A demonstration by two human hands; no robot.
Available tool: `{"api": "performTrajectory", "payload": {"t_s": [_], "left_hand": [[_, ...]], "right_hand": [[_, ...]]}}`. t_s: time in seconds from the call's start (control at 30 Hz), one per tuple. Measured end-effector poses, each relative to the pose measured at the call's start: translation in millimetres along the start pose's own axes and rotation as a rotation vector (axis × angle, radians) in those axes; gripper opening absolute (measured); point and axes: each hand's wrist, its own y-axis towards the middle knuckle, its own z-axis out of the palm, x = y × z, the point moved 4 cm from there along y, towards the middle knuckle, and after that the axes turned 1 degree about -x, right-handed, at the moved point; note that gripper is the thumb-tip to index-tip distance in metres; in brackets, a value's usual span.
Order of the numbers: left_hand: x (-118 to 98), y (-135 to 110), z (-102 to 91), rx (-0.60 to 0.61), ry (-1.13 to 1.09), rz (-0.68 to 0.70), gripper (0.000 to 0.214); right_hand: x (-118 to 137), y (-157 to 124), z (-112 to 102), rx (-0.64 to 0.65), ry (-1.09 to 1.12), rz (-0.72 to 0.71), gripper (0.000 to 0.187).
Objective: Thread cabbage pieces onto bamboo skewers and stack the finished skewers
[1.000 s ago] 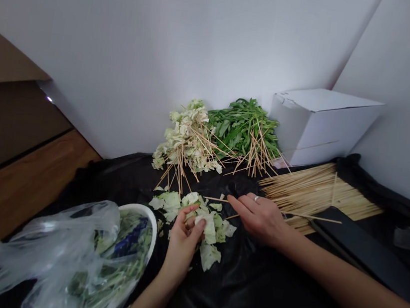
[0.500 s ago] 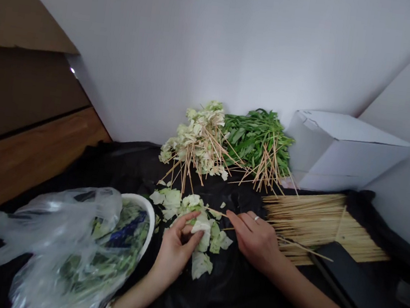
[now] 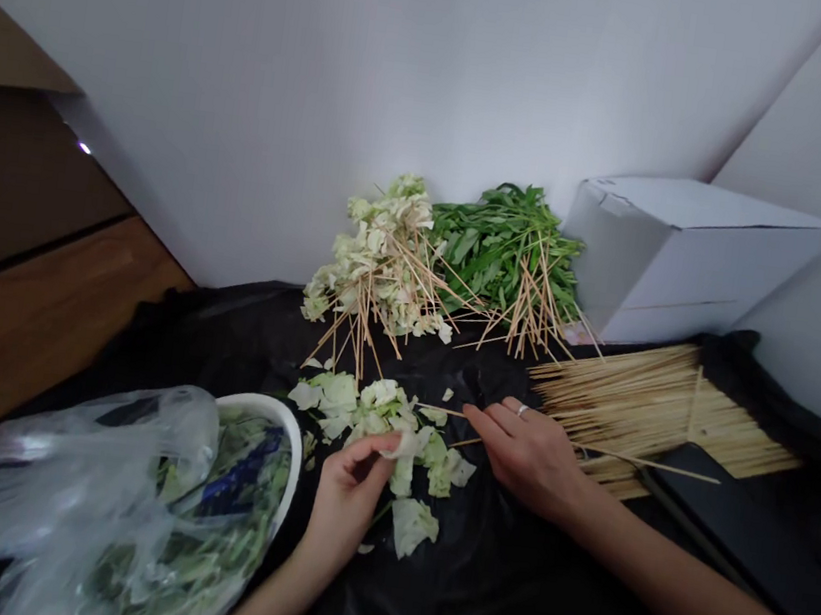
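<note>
My left hand (image 3: 351, 486) pinches a pale piece of cabbage leaf (image 3: 403, 445) between thumb and fingers. My right hand (image 3: 530, 465) is closed round a thin bamboo skewer (image 3: 651, 466), whose front part points left over the loose cabbage. Whether that tip touches a leaf is hard to make out. Under and around the hands, torn cabbage pieces (image 3: 338, 401) lie on the black sheet, with one larger cabbage leaf (image 3: 414, 527) nearer to me.
Skewered cabbage (image 3: 379, 253) and skewered leafy greens (image 3: 491, 242) are piled against the wall. Bare skewers (image 3: 625, 401) lie at right, near a dark flat object (image 3: 729, 531) and a white box (image 3: 710, 271). A white tub (image 3: 293, 464) of greens with a plastic bag (image 3: 78, 476) stands at left.
My left hand has lifted slightly with its leaf piece, turning it away from the loose pile. The right hand's skewer has shifted and sticks out further to the right. The view has moved slightly.
</note>
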Motion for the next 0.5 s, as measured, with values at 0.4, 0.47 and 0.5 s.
{"api": "performTrajectory", "payload": {"t_s": [0.4, 0.47, 0.5], "left_hand": [[1, -5, -0.9, 0.014, -0.254, -0.182, 0.026], [1, -5, 1.1, 0.023, -0.252, -0.175, 0.026], [0, -5, 1.6, 0.015, -0.215, -0.157, 0.026]], "right_hand": [[6, -1, -4, -0.058, 0.053, -0.014, 0.029], [6, 0, -8, -0.079, 0.042, -0.011, 0.030], [7, 1, -10, -0.090, 0.045, -0.011, 0.031]]}}
